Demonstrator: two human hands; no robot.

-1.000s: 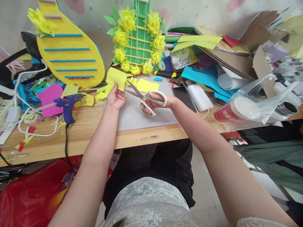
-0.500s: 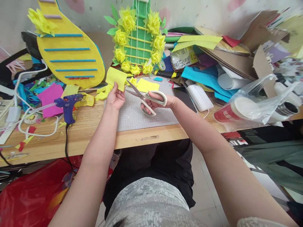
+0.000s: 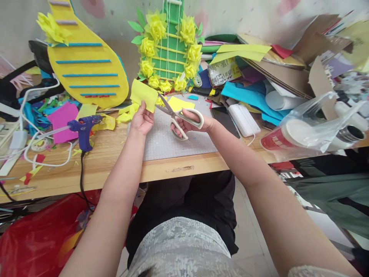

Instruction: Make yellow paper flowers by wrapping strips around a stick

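Pinched in my left hand [image 3: 143, 118] is a yellow sheet of paper [image 3: 143, 95], raised above the desk and tilted toward me. My right hand [image 3: 190, 122] grips a pair of scissors [image 3: 174, 114] by its pale handles, with fingers through the loops. The blades are parted and point left, close to the sheet's right edge; whether they touch it I cannot tell. Beneath both hands lies a grey gridded cutting mat [image 3: 184, 148]. Another yellow piece of paper [image 3: 180, 104] rests on the mat behind the scissors.
A green guitar-shaped craft with yellow paper flowers [image 3: 170, 50] and a yellow pear-shaped board [image 3: 89, 73] stand at the back. A blue glue gun [image 3: 85, 130] sits left. To the right are a white power bank [image 3: 243, 119], a bagged cup [image 3: 276, 137] and piled cardboard [image 3: 282, 73].
The yellow paper and my left hand have shifted slightly right, nearer the scissors. The scissors have tilted a little, and their blades look less widely parted.
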